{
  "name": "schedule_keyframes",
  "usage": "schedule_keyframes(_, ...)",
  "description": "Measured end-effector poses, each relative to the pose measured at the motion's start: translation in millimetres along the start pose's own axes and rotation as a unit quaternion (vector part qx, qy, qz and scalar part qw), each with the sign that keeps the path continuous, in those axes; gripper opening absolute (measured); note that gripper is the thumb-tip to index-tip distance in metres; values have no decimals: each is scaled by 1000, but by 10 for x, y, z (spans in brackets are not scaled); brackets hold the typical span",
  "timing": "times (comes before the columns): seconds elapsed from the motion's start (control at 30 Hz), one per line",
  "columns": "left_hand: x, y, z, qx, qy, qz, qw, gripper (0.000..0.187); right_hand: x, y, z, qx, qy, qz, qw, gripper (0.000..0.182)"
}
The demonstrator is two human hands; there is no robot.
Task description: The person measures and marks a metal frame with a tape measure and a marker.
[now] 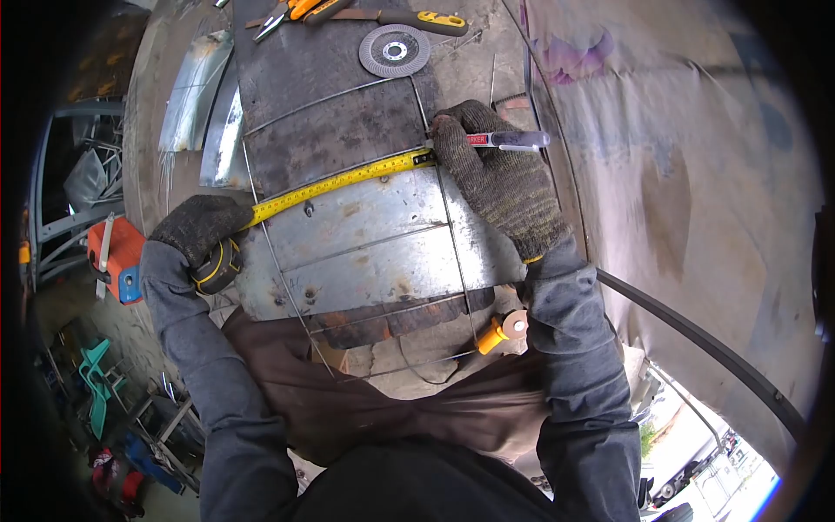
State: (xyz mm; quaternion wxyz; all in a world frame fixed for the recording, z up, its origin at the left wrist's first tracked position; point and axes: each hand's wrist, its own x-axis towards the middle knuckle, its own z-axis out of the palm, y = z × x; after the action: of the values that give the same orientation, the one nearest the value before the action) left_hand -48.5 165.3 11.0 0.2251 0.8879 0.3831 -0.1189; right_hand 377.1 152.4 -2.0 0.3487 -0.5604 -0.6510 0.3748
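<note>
In a dark knit glove, my left hand (198,228) is closed around a black-and-yellow tape measure (217,266). Its yellow blade (344,181) stretches to the right, along a thin rod of a wire frame (365,242). The frame lies over a shiny metal sheet (365,261) and a darker plate (335,139). My right hand (500,178), gloved as well, grips a marker (509,141) with a red label and a clear cap end pointing right. The marker's other end is by the blade's end, at the frame's right rod.
A flap disc (395,50), orange-handled pliers (296,12) and a yellow-and-grey handled tool (426,21) lie at the far side. Curved metal pieces (196,96) sit at left. An orange grinder (496,334) with a disc is near my right knee. A red-and-blue box (117,259) stands left.
</note>
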Motion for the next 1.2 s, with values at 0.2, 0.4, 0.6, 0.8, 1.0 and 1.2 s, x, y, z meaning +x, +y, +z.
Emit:
schedule_keyframes(0.2, -17, -42, 34, 1, -14, -24, 1000, 38, -7, -22, 10, -2, 5, 7, 1000, 33)
schedule_keyframes(0.4, -27, -17, -1, -20, -18, -36, 999, 35, 15, 12, 39, 2, 4, 16, 1000, 32)
schedule_keyframes(0.6, 174, 593, -395, -269, -39, -274, 923, 32, 1, -78, 37, 38, 1, 9, 999, 28)
schedule_keyframes(0.8, 11, -56, 69, -38, -14, -18, 999, 33, 9, -68, 25, 13, -11, 13, 1000, 25)
schedule_keyframes(1.0, 192, 409, -315, -306, -72, -305, 899, 49, 31, -67, 44, 5, 10, -16, 1000, 26)
schedule_keyframes(1.2, 175, 447, -266, -334, -26, -315, 888, 58, 29, -47, 52, -4, 15, -21, 1000, 26)
